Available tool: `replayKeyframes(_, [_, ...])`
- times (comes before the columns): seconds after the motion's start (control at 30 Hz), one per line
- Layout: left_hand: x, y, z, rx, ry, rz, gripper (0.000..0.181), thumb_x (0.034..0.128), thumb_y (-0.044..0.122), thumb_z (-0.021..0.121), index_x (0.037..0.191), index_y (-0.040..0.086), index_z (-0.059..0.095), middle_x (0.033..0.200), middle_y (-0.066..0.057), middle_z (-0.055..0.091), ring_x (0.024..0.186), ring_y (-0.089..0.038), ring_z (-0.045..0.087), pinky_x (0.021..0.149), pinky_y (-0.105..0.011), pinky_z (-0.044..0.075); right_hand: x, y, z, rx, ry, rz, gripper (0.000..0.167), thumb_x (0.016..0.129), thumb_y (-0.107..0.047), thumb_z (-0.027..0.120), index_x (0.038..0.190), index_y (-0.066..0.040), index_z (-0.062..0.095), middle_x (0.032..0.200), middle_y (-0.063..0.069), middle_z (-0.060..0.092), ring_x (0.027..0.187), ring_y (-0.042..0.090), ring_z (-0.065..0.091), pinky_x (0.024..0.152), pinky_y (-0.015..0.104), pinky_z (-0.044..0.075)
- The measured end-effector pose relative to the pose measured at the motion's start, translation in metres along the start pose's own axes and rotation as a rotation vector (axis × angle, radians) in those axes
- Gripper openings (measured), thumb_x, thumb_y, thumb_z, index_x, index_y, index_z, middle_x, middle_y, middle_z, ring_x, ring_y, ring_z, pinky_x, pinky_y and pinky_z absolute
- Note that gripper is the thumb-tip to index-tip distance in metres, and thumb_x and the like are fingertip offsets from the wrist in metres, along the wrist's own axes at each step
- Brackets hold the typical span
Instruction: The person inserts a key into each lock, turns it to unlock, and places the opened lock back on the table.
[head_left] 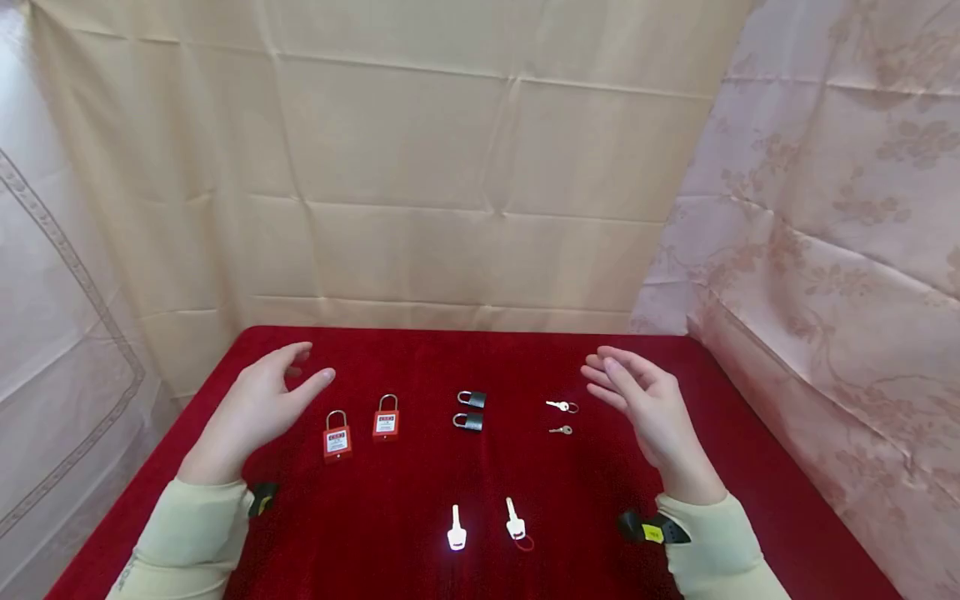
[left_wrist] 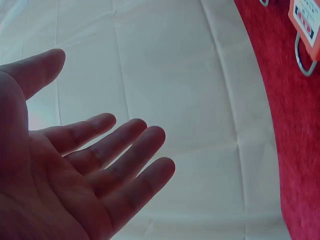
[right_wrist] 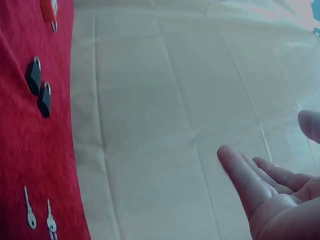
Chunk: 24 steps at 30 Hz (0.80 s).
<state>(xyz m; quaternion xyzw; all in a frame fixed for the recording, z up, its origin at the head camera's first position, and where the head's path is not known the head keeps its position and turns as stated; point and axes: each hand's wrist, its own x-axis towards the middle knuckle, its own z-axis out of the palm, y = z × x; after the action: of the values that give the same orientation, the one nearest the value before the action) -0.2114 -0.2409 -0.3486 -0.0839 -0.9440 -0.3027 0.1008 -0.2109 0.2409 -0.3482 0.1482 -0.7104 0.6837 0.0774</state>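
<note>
My left hand hovers over the left part of the red-covered table, fingers relaxed and holding nothing. Nearest to it lie two red padlocks with white labels, one red padlock closer and the other red padlock to its right. On the right side my right hand is raised with an empty palm and loosely extended fingers. Beside it lie a small key with a ring and a plain small key. Two black padlocks, an upper black padlock and a lower black padlock, lie mid-table.
Towards the near edge lie a larger key and another larger key with a red ring. Red cloth covers the table. A beige curtain hangs behind, and a floral cloth hangs on the right.
</note>
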Motion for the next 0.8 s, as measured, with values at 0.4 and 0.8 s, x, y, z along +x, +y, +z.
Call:
replayKeyframes(0.4, [-0.003, -0.008, 0.005, -0.047, -0.052, 0.005, 0.062, 0.0996, 0.043, 0.064, 0.142, 0.0, 0.052, 0.13, -0.021, 0.062, 0.109, -0.036, 0.064, 0.088, -0.054, 0.053, -0.007, 0.006, 0.043, -0.169, -0.098, 0.083, 0.034, 0.097, -0.016, 0.071, 0.123, 0.005, 0.065, 0.111, 0.022, 0.07, 0.094, 0.035, 0.073, 0.075, 0.039, 0.061])
replayKeyframes(0.8, [-0.001, -0.008, 0.013, -0.044, -0.09, 0.015, 0.056, 0.0987, 0.04, 0.066, 0.136, -0.001, 0.057, 0.116, -0.013, 0.07, 0.099, -0.028, 0.068, 0.085, -0.051, 0.055, -0.017, 0.013, 0.069, -0.457, -0.229, 0.083, 0.024, 0.09, -0.02, 0.08, 0.104, -0.002, 0.072, 0.084, 0.005, 0.074, 0.068, 0.024, 0.072, 0.061, 0.031, 0.06])
